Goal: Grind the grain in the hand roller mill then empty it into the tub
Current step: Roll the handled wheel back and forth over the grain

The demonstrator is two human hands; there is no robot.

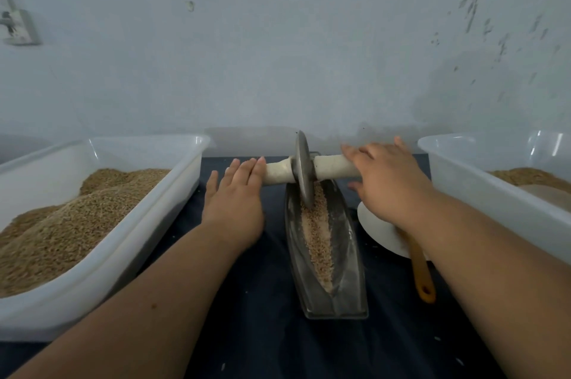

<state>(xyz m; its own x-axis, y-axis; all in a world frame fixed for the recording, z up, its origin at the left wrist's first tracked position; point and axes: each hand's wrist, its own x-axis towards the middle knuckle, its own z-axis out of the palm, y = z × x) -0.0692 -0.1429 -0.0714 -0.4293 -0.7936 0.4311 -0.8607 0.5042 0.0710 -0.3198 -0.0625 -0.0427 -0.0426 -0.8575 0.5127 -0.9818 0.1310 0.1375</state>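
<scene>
Lays left hand point(234, 193) and right hand point(386, 181) flat, fingers straight, on the handle point(278, 173) either side of the wheel point(302, 168), seemingly to roll it through the grain point(318, 233) in the trough point(349, 255) between left tub point(148, 224) and right tub point(463, 174).

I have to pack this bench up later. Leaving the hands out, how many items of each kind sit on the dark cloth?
Plastic tubs: 2
Metal grinding trough: 1
Roller wheel with handles: 1
White plate: 1
Yellow-handled utensil: 1
Total: 6
</scene>
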